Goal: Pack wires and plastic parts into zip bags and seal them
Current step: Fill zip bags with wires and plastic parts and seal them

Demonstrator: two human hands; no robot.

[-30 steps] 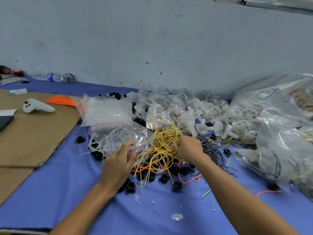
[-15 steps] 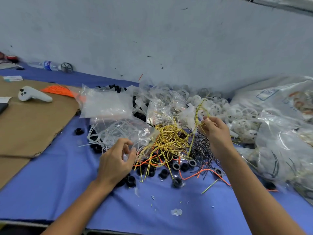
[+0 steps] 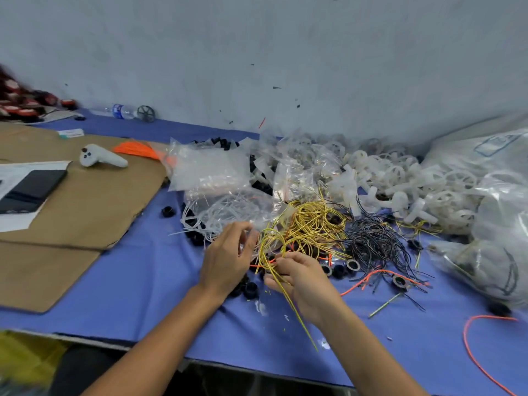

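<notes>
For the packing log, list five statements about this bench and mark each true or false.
1. The right hand pinches yellow wires. True.
2. The black wires lie left of the yellow wires. False: they lie to the right of them.
3. A white controller lies on the cardboard. True.
4. The bottle stands upright. False: it lies on its side by the wall.
5. An orange wire lies on the blue cloth at the right. True.
</notes>
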